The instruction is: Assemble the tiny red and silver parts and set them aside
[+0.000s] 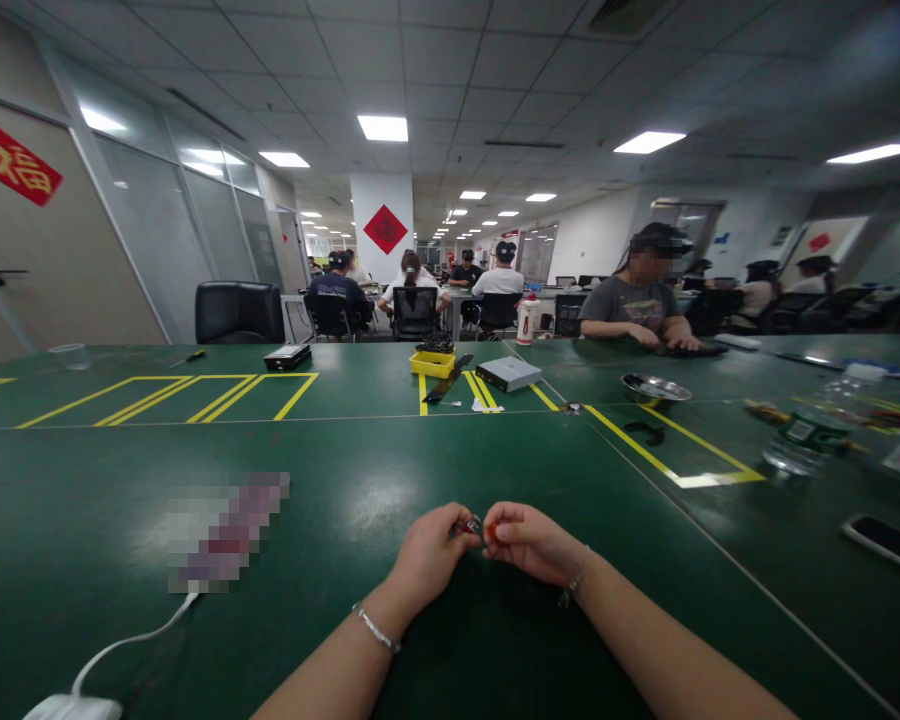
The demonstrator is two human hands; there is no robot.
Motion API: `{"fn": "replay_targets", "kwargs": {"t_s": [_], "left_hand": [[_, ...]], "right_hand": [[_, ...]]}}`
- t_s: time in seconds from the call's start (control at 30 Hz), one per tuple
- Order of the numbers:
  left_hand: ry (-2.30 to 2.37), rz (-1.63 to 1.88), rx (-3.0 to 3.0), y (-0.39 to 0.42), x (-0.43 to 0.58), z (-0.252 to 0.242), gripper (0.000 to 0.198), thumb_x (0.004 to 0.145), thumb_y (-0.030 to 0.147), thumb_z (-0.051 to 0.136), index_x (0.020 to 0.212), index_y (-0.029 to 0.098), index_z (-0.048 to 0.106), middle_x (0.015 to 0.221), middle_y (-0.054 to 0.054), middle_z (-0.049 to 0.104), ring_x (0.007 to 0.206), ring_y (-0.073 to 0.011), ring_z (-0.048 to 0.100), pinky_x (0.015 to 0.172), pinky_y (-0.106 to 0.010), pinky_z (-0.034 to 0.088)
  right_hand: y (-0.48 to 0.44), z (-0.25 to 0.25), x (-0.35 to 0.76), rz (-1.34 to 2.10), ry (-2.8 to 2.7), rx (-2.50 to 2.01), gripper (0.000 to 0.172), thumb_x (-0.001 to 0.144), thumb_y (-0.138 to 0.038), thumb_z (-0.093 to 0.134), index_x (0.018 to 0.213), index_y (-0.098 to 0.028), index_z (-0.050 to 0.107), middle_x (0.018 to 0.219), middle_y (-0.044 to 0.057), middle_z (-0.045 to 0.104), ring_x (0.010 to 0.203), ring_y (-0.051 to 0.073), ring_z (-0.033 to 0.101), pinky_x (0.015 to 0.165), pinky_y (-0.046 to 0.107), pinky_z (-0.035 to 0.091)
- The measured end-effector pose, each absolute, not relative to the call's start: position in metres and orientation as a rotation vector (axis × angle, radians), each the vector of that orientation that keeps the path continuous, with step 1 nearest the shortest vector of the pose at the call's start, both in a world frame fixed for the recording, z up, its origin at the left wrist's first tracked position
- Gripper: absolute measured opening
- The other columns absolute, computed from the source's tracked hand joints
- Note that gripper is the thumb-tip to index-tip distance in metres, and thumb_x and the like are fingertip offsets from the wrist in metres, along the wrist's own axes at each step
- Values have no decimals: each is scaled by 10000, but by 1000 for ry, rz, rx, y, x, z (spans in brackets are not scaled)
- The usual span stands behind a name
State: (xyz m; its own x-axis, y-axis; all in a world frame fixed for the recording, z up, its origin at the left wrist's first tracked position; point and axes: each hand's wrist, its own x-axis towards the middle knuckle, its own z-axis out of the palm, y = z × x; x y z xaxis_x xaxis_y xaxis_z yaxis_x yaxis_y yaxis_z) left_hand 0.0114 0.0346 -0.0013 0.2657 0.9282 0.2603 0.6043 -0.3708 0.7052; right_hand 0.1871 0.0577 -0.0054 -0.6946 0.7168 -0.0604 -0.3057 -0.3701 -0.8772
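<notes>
My left hand (429,548) and my right hand (534,541) meet over the near middle of the green table (330,590). Both are closed in a pinch. Between the fingertips sits a small object (478,526), partly metallic on the left side and red on the right side. It is too small to name. Each wrist wears a thin bracelet.
A blurred-out item (225,530) with a white cable (131,640) lies at my left. Farther off are a yellow box (432,363), a grey box (508,373), a metal bowl (654,388), a bottle (817,425) and a phone (889,543). A person (637,300) sits at the far right.
</notes>
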Motion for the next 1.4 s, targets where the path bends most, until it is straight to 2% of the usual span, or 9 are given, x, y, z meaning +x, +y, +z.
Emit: {"fn": "replay_targets", "kwargs": {"t_s": [0.33, 0.53, 0.73, 0.97, 1.1, 1.23, 1.3, 1.4], "left_hand": [[1404, 928, 2020, 37, 10, -3, 197, 752, 279, 372, 842, 200, 528, 791, 1, 591, 727, -125, 524, 647, -225, 369], [1443, 855, 2068, 34, 8, -5, 221, 763, 322, 356, 822, 198, 528, 744, 5, 586, 681, -122, 524, 598, -213, 371], [1499, 856, 2128, 29, 11, -4, 194, 765, 298, 359, 818, 205, 521, 803, -5, 585, 754, -132, 522, 659, -220, 365], [1533, 892, 2104, 17, 8, -3, 200, 771, 300, 351, 824, 205, 518, 808, -13, 588, 755, -135, 527, 652, -222, 368], [1564, 915, 2059, 5, 1, -6, 185, 747, 326, 395, 809, 201, 516, 779, -3, 581, 711, -126, 524, 616, -215, 370], [1608, 952, 1955, -2, -2, -9, 143, 687, 313, 487, 764, 193, 499, 715, 23, 562, 634, -102, 511, 559, -194, 363], [1608, 952, 1944, -3, -2, -10, 143, 664, 297, 515, 759, 193, 489, 707, 33, 556, 623, -95, 505, 546, -186, 358], [1573, 966, 1964, -3, -1, -10, 155, 638, 280, 544, 753, 195, 484, 726, 40, 559, 641, -93, 504, 558, -186, 358]], "right_hand": [[64, -7, 194, 2176, -1124, -462, 97, 679, -151, 515, 775, -144, 526, 684, -1, 535, 664, 82, 518, 821, 368, 332], [68, -10, 195, 2214, -1047, -440, 127, 698, -145, 480, 819, -153, 519, 722, -8, 530, 680, 71, 513, 841, 359, 327], [69, -14, 195, 2170, -1002, -459, 162, 691, -142, 488, 848, -168, 517, 741, -17, 547, 688, 70, 521, 832, 340, 350], [68, -15, 194, 2091, -950, -487, 165, 680, -116, 505, 831, -177, 531, 732, -22, 571, 698, 73, 537, 848, 341, 349], [64, -12, 193, 2026, -897, -517, 159, 665, -105, 526, 806, -178, 543, 715, -26, 576, 691, 72, 538, 848, 330, 356], [44, -10, 193, 1907, -836, -533, 78, 704, -193, 511, 763, -169, 556, 613, -42, 546, 600, 49, 517, 818, 287, 381], [29, -10, 193, 1889, -854, -544, 100, 722, -228, 492, 761, -163, 558, 579, -44, 529, 567, 46, 506, 806, 291, 388], [11, -9, 193, 1905, -908, -591, 114, 709, -223, 511, 794, -160, 555, 633, -26, 549, 605, 60, 522, 797, 308, 389]]}}
